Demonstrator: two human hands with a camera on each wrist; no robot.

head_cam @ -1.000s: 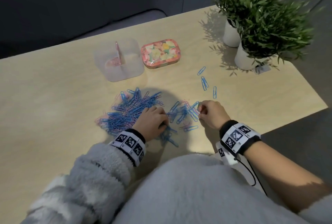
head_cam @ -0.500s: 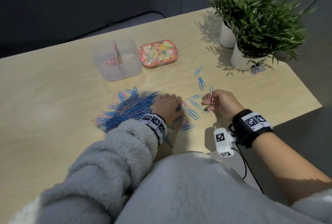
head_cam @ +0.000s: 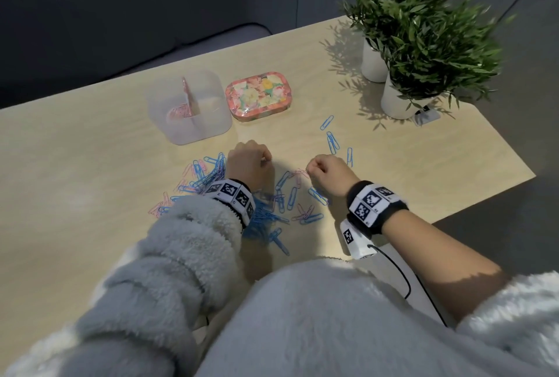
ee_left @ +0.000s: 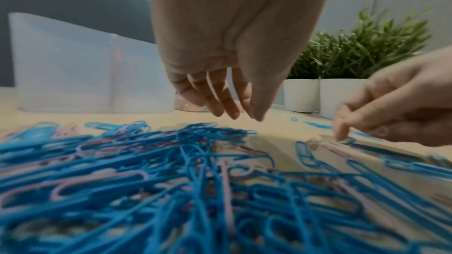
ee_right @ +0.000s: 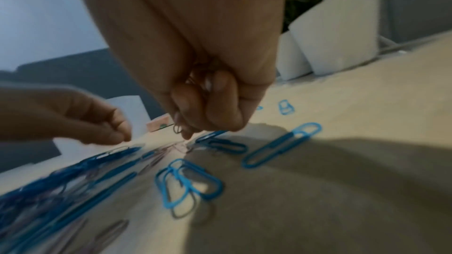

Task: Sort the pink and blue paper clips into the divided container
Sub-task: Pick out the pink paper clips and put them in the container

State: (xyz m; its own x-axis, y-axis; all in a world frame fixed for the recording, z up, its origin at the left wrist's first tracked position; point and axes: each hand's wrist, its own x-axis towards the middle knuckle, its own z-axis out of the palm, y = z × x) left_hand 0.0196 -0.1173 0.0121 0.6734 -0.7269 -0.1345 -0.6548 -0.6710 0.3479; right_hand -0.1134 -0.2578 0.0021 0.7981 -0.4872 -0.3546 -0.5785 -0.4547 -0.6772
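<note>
Only the right wrist view shows the right hand (ee_right: pixel 208 101) curled around pink paper clips (ee_right: pixel 195 76) (count unclear). The left hand (ee_left: pixel 220 92) hangs relaxed, holding nothing, above the pile (ee_left: pixel 171 171). Two potted plants (head_cam: pixel 423 44) and one divided container (head_cam: pixel 208 131) stand on the tabletop (head_cam: pixel 75 165).

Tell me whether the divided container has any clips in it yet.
Partly filled: the divided container shows pink clips in its left compartment; the right compartment looks empty, with no blue inside, though the frosted walls blur the view.

No readable text; only black-and-white square marker codes on wristbands (head_cam: pixel 371 201).
</note>
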